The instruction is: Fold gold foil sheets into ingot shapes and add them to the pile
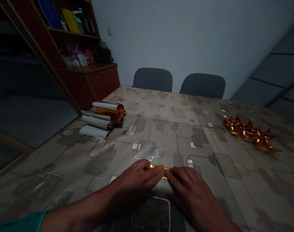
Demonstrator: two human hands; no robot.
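A small folded piece of shiny gold foil paper (164, 174) lies low over the table's near middle, between my two hands. My left hand (139, 177) has its fingers closed on the left part of the foil. From the other side, the fingertips of my right hand (191, 187) press on its right end. Fingers cover much of the foil, so its full shape is hidden. Several finished-looking gold foil ingot shapes (249, 133) sit in a cluster on the right of the table. At the left lie curled stacks of gold paper with pale backs (96, 124).
A patterned cloth covers the table (161, 125). Two grey chairs (153, 79) stand at its far edge, before a pale wall. On the left is a dark red cabinet (103, 82) with things on its shelves. The room is dim.
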